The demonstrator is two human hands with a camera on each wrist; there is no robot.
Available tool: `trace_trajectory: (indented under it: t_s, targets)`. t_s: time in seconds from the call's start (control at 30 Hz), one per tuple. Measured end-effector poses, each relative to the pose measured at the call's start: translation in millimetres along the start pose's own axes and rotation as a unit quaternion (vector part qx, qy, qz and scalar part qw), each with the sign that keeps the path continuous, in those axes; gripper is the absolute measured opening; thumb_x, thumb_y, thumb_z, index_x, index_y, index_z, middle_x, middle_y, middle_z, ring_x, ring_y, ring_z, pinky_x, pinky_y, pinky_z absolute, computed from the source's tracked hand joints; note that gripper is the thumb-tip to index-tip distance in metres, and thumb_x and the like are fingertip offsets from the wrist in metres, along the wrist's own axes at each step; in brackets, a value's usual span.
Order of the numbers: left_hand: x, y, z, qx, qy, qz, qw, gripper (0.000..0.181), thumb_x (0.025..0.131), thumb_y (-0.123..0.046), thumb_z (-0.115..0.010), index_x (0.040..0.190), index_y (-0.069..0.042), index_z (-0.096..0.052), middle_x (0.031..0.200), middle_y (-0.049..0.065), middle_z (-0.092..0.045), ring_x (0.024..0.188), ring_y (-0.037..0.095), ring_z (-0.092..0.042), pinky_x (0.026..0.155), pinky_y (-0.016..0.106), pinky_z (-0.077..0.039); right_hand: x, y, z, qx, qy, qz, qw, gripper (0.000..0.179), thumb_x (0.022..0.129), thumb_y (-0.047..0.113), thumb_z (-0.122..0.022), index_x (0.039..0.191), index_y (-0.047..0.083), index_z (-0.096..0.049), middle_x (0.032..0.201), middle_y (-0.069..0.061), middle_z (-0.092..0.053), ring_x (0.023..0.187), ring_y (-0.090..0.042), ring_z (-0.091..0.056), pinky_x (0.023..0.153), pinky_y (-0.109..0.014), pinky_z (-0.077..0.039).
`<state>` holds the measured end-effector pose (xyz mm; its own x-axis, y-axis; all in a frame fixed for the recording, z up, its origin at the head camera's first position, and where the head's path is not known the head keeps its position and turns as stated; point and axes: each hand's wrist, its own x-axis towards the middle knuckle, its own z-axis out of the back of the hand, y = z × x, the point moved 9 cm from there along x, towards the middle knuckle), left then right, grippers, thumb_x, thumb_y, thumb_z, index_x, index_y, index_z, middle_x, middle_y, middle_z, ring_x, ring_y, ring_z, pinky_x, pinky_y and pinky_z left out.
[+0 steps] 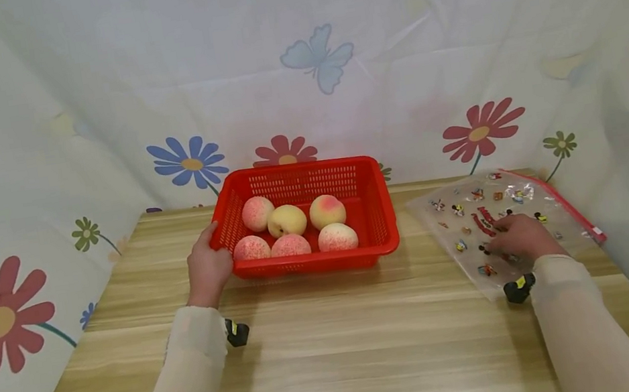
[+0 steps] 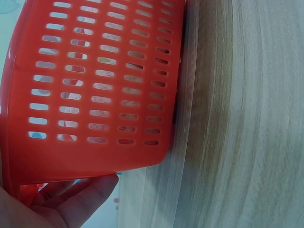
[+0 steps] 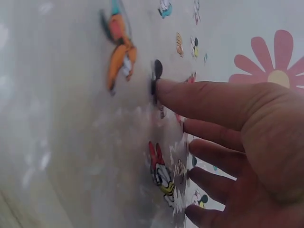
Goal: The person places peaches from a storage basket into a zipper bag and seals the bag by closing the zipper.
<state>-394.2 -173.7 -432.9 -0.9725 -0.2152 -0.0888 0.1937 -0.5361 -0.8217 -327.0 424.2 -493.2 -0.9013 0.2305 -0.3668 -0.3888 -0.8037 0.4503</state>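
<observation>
A red plastic basket (image 1: 324,261) with slotted walls stands toward the back of the table and holds several peaches (image 1: 338,238), some pink-speckled, some yellowish. My left hand (image 1: 209,266) grips the basket's left end at the rim; in the left wrist view its fingers (image 2: 92,197) lie against the outer wall. On the right lies a clear zip bag (image 1: 446,217) printed with small cartoon figures, its red zip edge facing right. My right hand (image 1: 525,238) touches the bag's upper face with its fingertips. Extended fingers and thumb (image 3: 204,97) show in the right wrist view, with no fold pinched between them.
The wood-grain table (image 1: 372,336) reaches back to a white cloth backdrop (image 1: 244,50) printed with flowers and a butterfly. The cloth also rises at the left and right sides. A small black device sits at each wrist.
</observation>
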Motion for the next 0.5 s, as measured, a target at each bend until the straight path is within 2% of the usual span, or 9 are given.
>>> trace_trajectory:
  t_s: [0.17, 0.33, 0.5]
  targets:
    - [0.1, 0.0, -0.8, 0.001, 0.004, 0.002, 1.0, 0.073, 0.089, -0.003, -0.044, 0.155, -0.023, -0.021, 0.156, 0.013, -0.034, 0.126, 0.038, -0.046, 0.097, 0.051, -0.05, -2.1, 3.3, 1.9, -0.028, 0.014, 0.023, 0.9992, 0.074, 0.082, 0.032, -0.072, 0.139, -0.007, -0.045, 0.137, -0.033, -0.045, 0.106, -0.04, -0.049, 0.094, -0.06, -0.045]
    - [0.4, -2.0, -1.1, -0.001, 0.002, -0.001, 1.0, 0.073, 0.089, -0.003, -0.044, 0.155, -0.023, -0.021, 0.156, 0.013, -0.033, 0.126, 0.038, -0.046, 0.097, 0.052, -0.05, -0.4, -0.5, 2.7, -0.018, 0.022, 0.012, 0.9995, 0.075, 0.082, 0.032, -0.072, 0.141, -0.005, -0.043, 0.137, -0.032, -0.044, 0.103, -0.038, -0.048, 0.089, -0.058, -0.048]
    - [0.7, -0.8, -0.8, 0.005, 0.004, 0.007, 1.0, 0.073, 0.089, -0.003, -0.043, 0.155, -0.024, -0.021, 0.155, 0.015, -0.034, 0.125, 0.038, -0.046, 0.096, 0.052, -0.05, -0.5, -0.6, 1.3, -0.02, 0.023, 0.01, 0.9995, 0.079, 0.081, 0.033, -0.073, 0.142, -0.004, -0.041, 0.14, -0.034, -0.039, 0.108, -0.042, -0.047, 0.092, -0.061, -0.046]
